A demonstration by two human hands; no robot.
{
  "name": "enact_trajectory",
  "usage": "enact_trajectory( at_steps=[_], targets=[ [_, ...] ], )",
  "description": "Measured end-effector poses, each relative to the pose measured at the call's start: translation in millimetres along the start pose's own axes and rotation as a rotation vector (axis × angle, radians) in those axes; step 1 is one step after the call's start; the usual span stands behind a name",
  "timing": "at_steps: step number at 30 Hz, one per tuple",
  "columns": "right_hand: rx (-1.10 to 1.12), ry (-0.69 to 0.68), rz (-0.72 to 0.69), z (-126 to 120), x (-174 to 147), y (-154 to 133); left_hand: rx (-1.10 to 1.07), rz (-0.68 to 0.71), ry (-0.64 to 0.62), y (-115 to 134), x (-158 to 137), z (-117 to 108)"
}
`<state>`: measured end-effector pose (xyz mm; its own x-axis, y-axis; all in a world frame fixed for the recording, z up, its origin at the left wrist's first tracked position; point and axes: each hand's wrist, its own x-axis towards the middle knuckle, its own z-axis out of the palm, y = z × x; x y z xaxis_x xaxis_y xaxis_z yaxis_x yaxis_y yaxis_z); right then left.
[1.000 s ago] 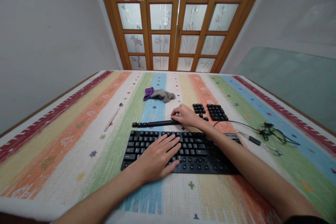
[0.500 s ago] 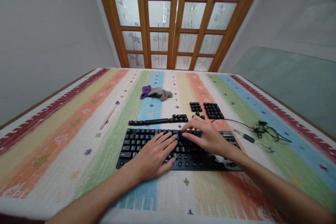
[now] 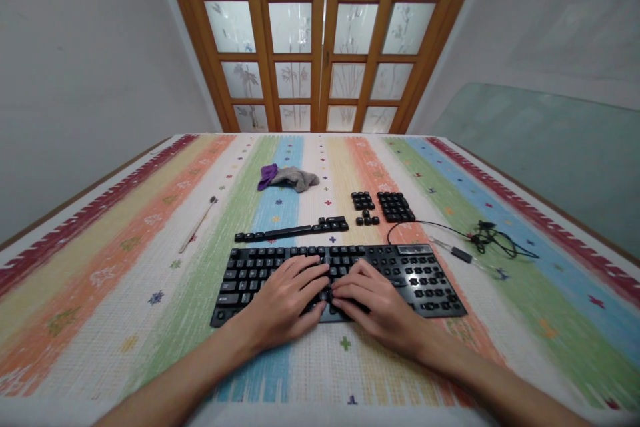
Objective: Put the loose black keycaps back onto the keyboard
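A black computer keyboard point(image 3: 423, 273) lies across the striped cloth in front of me. Its left part carries keycaps, while bare key sockets show on the right part. My left hand point(image 3: 287, 297) rests flat on the middle keys with its fingers stretched out. Close beside it, my right hand point(image 3: 377, 300) bends over the lower middle keys, thumb and forefinger drawn together around a small black keycap, partly hidden by the fingers. Loose keycaps stand behind the keyboard: a row with a long space bar point(image 3: 287, 233), a small group point(image 3: 363, 201) and a number-pad block point(image 3: 395, 205).
The keyboard's cable point(image 3: 500, 245) lies coiled at the right, near a tool with a black handle point(image 3: 461, 254). A thin brush point(image 3: 198, 225) lies at the left. Farther back is a grey and purple cloth point(image 3: 295, 179). The striped tablecloth point(image 3: 135, 280) covers the table.
My right hand has moved down and toward me from the upper key rows to the lower middle keys, beside my left hand. The left hand stays on the keyboard. The view has shifted slightly.
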<state>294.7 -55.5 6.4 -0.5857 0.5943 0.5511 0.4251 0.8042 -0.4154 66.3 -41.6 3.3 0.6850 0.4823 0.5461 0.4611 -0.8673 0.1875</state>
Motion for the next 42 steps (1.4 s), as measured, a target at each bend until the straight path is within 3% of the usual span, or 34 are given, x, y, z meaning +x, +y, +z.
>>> enact_trajectory(
  at_steps=[10,42],
  targets=[
    [-0.062,0.029,-0.064,1,-1,0,-0.028,0.034,0.072,2,2,4],
    [-0.176,-0.073,-0.042,-1,0,-7,-0.08,-0.059,0.016,11,3,13]
  ],
)
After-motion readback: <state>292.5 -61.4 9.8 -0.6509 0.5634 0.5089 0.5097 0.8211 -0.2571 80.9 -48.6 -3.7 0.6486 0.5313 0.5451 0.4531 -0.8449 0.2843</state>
